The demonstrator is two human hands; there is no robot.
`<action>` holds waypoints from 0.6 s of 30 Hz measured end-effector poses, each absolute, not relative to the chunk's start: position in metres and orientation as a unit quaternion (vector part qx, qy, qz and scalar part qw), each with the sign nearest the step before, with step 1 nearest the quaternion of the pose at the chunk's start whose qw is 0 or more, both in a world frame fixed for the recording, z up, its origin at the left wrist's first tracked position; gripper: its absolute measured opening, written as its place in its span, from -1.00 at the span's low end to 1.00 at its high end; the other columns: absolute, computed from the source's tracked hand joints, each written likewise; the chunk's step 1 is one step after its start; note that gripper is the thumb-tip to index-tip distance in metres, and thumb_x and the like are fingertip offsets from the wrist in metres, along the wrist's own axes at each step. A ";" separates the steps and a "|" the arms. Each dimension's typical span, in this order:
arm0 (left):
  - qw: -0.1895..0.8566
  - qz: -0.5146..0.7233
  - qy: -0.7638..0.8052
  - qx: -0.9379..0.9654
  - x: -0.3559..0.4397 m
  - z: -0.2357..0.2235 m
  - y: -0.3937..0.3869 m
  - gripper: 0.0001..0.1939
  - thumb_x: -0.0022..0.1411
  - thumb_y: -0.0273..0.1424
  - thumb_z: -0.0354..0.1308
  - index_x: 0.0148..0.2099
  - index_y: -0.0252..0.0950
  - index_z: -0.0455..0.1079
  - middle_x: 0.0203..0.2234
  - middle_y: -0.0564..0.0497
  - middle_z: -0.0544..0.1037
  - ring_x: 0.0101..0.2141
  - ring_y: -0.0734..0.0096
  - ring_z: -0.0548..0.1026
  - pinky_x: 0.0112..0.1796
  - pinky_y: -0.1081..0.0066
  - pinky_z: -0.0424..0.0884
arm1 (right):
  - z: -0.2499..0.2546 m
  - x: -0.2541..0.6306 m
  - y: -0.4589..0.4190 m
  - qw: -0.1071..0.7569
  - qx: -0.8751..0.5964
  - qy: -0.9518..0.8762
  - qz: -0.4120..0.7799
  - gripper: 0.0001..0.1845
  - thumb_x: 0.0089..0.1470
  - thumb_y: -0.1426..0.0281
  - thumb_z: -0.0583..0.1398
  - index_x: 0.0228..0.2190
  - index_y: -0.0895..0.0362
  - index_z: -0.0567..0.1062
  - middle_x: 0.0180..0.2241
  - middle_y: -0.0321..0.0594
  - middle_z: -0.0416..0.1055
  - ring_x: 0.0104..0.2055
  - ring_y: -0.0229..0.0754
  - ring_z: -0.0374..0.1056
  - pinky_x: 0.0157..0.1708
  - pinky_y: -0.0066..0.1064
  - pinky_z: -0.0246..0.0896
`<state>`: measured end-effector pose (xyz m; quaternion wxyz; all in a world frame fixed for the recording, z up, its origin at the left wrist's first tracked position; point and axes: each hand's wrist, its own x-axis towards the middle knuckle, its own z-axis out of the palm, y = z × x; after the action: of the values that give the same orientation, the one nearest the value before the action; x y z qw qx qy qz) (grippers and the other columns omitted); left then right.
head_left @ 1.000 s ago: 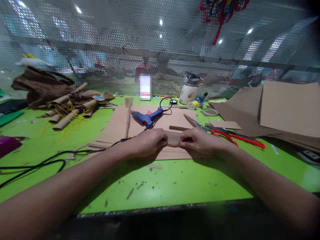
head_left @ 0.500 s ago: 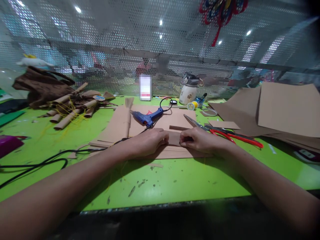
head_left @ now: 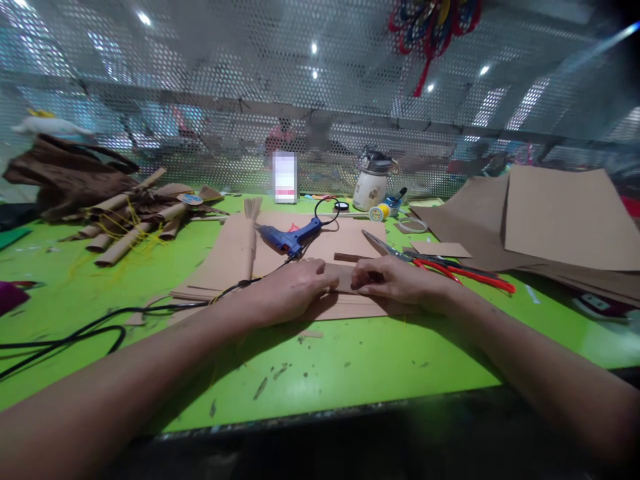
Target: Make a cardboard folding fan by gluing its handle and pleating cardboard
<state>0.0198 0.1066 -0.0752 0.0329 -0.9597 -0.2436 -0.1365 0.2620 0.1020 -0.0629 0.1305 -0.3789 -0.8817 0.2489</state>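
Note:
A small piece of brown paper (head_left: 344, 279) lies between my two hands, over a stack of larger brown sheets. The fingers of my left hand (head_left: 300, 287) pinch its left side. My right hand (head_left: 387, 279) is closed on its right end, thumb and forefinger together. Just beyond my left hand rests a blue glue gun (head_left: 290, 237) with a black cord. Beside my right hand lie red-handled scissors (head_left: 450, 268), blades pointing to the far left. A narrow brown strip (head_left: 356, 256) sits just past the held piece. A rolled paper bundle with a fringed end (head_left: 251, 240) lies left of the glue gun.
Tied paper rolls (head_left: 127, 223) and a dark brown bag (head_left: 65, 177) are at the left. Large brown sheets (head_left: 570, 220) stand at the right. A lit phone (head_left: 285, 177), a white bottle (head_left: 371, 187) and a yellow spool (head_left: 379, 213) stand along the back mesh.
The camera view has turned slightly right, so everything sits a little further left. My left fingers have slid a little inward over the paper; both hands stay on it.

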 end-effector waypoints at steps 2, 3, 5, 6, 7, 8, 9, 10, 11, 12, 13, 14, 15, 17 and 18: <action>0.028 -0.153 -0.232 -0.960 0.020 -0.076 0.106 -0.81 0.29 -0.35 -0.03 -0.25 -0.29 0.38 -0.39 -0.06 0.35 -0.44 0.39 0.30 -0.42 0.41 0.19 | -0.063 0.263 0.102 0.136 -0.367 -0.884 0.257 -0.89 0.12 0.45 0.17 -0.27 0.14 0.47 -0.35 -0.24 0.41 -0.34 -0.26 0.28 -0.33 -0.46 0.20; 0.026 -0.158 -0.227 -0.960 0.020 -0.076 0.106 -0.81 0.29 -0.35 -0.02 -0.23 -0.28 0.39 -0.38 -0.05 0.35 -0.44 0.40 0.30 -0.42 0.41 0.20 | -0.064 0.264 0.101 0.142 -0.360 -0.886 0.256 -0.88 0.12 0.46 0.16 -0.26 0.14 0.48 -0.32 -0.23 0.41 -0.32 -0.26 0.29 -0.30 -0.45 0.21; 0.019 -0.165 -0.223 -0.961 0.020 -0.077 0.106 -0.80 0.30 -0.34 -0.02 -0.19 -0.25 0.42 -0.39 -0.05 0.34 -0.44 0.40 0.30 -0.42 0.41 0.19 | -0.065 0.265 0.099 0.155 -0.343 -0.893 0.244 -0.81 0.15 0.48 0.13 -0.21 0.13 0.50 -0.28 -0.21 0.40 -0.27 -0.25 0.30 -0.24 -0.42 0.23; 0.011 -0.166 -0.222 -0.961 0.020 -0.077 0.107 -0.79 0.30 -0.33 -0.02 -0.17 -0.24 0.43 -0.38 -0.05 0.34 -0.44 0.41 0.30 -0.42 0.42 0.20 | -0.066 0.265 0.098 0.163 -0.334 -0.898 0.235 -0.77 0.17 0.49 0.11 -0.17 0.10 0.51 -0.27 -0.21 0.39 -0.26 -0.25 0.29 -0.23 -0.41 0.23; 0.001 -0.170 -0.223 -0.960 0.020 -0.077 0.107 -0.77 0.31 -0.33 -0.02 -0.16 -0.23 0.44 -0.38 -0.05 0.34 -0.43 0.41 0.31 -0.42 0.42 0.20 | -0.068 0.266 0.097 0.169 -0.324 -0.903 0.226 -0.73 0.18 0.49 0.10 -0.13 0.08 0.51 -0.27 -0.21 0.38 -0.25 -0.25 0.29 -0.22 -0.40 0.23; -0.011 -0.175 -0.223 -0.959 0.019 -0.077 0.107 -0.77 0.31 -0.32 -0.02 -0.15 -0.23 0.45 -0.37 -0.05 0.34 -0.43 0.42 0.31 -0.41 0.43 0.21 | -0.070 0.266 0.096 0.177 -0.316 -0.906 0.217 -0.71 0.19 0.49 0.09 -0.11 0.06 0.52 -0.28 -0.21 0.37 -0.25 -0.25 0.29 -0.22 -0.40 0.23; -0.024 -0.182 -0.222 -0.958 0.019 -0.077 0.107 -0.76 0.31 -0.32 -0.02 -0.14 -0.24 0.45 -0.36 -0.05 0.34 -0.42 0.43 0.32 -0.41 0.43 0.23 | -0.072 0.267 0.095 0.187 -0.311 -0.908 0.210 -0.70 0.20 0.49 0.09 -0.10 0.04 0.52 -0.28 -0.21 0.36 -0.25 -0.25 0.28 -0.22 -0.39 0.23; -0.036 -0.189 -0.219 -0.957 0.018 -0.077 0.108 -0.76 0.31 -0.32 -0.02 -0.15 -0.25 0.45 -0.36 -0.05 0.34 -0.41 0.43 0.33 -0.40 0.43 0.24 | -0.074 0.267 0.095 0.196 -0.306 -0.908 0.206 -0.70 0.20 0.49 0.10 -0.10 0.02 0.53 -0.28 -0.21 0.35 -0.24 -0.25 0.28 -0.22 -0.39 0.24; -0.045 -0.195 -0.212 -0.956 0.017 -0.077 0.108 -0.77 0.31 -0.33 -0.01 -0.16 -0.25 0.46 -0.36 -0.05 0.35 -0.40 0.44 0.33 -0.39 0.44 0.25 | -0.076 0.268 0.095 0.204 -0.304 -0.908 0.205 -0.70 0.20 0.49 0.10 -0.10 0.01 0.53 -0.28 -0.21 0.35 -0.24 -0.25 0.28 -0.22 -0.38 0.25; -0.050 -0.200 -0.203 -0.957 0.016 -0.077 0.108 -0.78 0.31 -0.34 -0.01 -0.18 -0.26 0.46 -0.36 -0.04 0.35 -0.40 0.44 0.33 -0.38 0.44 0.26 | -0.078 0.268 0.094 0.209 -0.302 -0.908 0.202 -0.70 0.20 0.48 0.10 -0.10 0.00 0.53 -0.28 -0.21 0.34 -0.23 -0.24 0.28 -0.22 -0.38 0.25; -0.051 -0.204 -0.194 -0.958 0.016 -0.078 0.109 -0.78 0.30 -0.36 0.00 -0.21 -0.27 0.47 -0.37 -0.04 0.35 -0.41 0.45 0.33 -0.39 0.44 0.26 | -0.079 0.268 0.094 0.210 -0.301 -0.909 0.197 -0.70 0.20 0.47 0.10 -0.10 -0.01 0.53 -0.29 -0.21 0.34 -0.23 -0.24 0.27 -0.23 -0.38 0.26; -0.051 -0.206 -0.185 -0.959 0.015 -0.079 0.110 -0.79 0.29 -0.38 0.01 -0.25 -0.27 0.48 -0.38 -0.04 0.35 -0.41 0.45 0.32 -0.39 0.44 0.26 | -0.080 0.268 0.093 0.208 -0.299 -0.912 0.190 -0.70 0.21 0.46 0.09 -0.09 -0.02 0.52 -0.29 -0.21 0.33 -0.24 -0.24 0.27 -0.25 -0.39 0.26; -0.049 -0.211 -0.178 -0.960 0.015 -0.080 0.110 -0.79 0.28 -0.39 0.01 -0.27 -0.28 0.48 -0.39 -0.05 0.36 -0.42 0.45 0.33 -0.40 0.44 0.26 | -0.080 0.268 0.092 0.202 -0.296 -0.915 0.182 -0.70 0.22 0.45 0.08 -0.08 -0.02 0.52 -0.30 -0.20 0.33 -0.24 -0.24 0.27 -0.27 -0.40 0.26; -0.044 -0.229 -0.170 -0.957 0.015 -0.083 0.112 -0.79 0.27 -0.41 0.02 -0.29 -0.28 0.50 -0.41 -0.05 0.39 -0.43 0.45 0.34 -0.41 0.44 0.26 | -0.080 0.266 0.090 0.195 -0.291 -0.922 0.164 -0.71 0.23 0.42 0.08 -0.10 0.01 0.53 -0.32 -0.19 0.33 -0.26 -0.24 0.27 -0.32 -0.43 0.25; -0.043 -0.242 -0.170 -0.954 0.015 -0.085 0.113 -0.79 0.26 -0.41 0.03 -0.29 -0.27 0.50 -0.42 -0.05 0.40 -0.44 0.46 0.34 -0.42 0.44 0.27 | -0.079 0.265 0.089 0.195 -0.288 -0.925 0.155 -0.72 0.23 0.40 0.07 -0.12 0.02 0.54 -0.32 -0.19 0.33 -0.27 -0.24 0.27 -0.33 -0.43 0.24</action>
<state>0.0147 0.1131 -0.0849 -0.0432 -0.9542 -0.1700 -0.2425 0.2653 0.0888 -0.0794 0.1947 -0.2885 -0.9246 0.1548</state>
